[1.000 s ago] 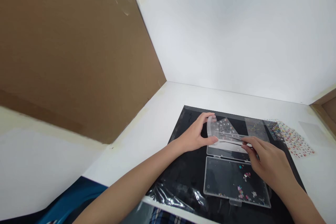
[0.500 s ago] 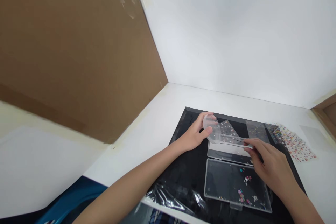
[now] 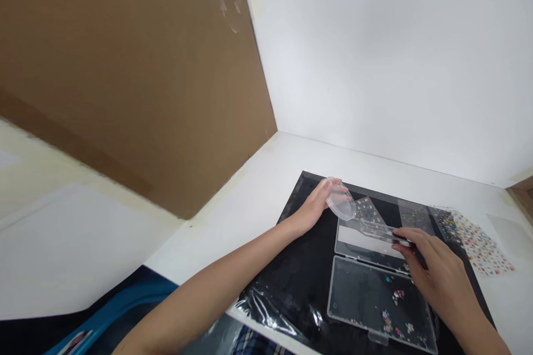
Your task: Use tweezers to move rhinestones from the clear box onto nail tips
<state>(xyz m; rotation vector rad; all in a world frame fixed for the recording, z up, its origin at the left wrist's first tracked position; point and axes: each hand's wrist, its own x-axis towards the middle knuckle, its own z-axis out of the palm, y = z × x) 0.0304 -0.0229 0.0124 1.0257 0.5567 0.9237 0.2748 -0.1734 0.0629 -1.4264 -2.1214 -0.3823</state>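
My left hand (image 3: pixel 315 208) grips a clear round plastic dish (image 3: pixel 342 206), tilted toward the right, its thumb by the rim. Tweezers (image 3: pixel 378 231) are pinched between the thumb and fingers of my right hand (image 3: pixel 435 272). Their tips reach the dish's lower edge; whether they hold anything is too small to tell. Below the tweezers lies an open, hinged clear plastic case (image 3: pixel 353 291). Small coloured sequins or gems (image 3: pixel 387 321) are scattered in its near half. A white strip (image 3: pixel 368 239) shows in the far half.
A black mat (image 3: pixel 287 272) lies under the case, with shiny clear film at its near left. Patterned clear sheets (image 3: pixel 369 209) and a colourful sticker sheet (image 3: pixel 485 247) lie behind and to the right. A brown board (image 3: pixel 166 83) and white wall (image 3: pixel 375 66) enclose the table.
The dish has tipped further to the right, and my left thumb has moved up its rim. The tweezers have turned and show a broader side. The whole view has shifted slightly.
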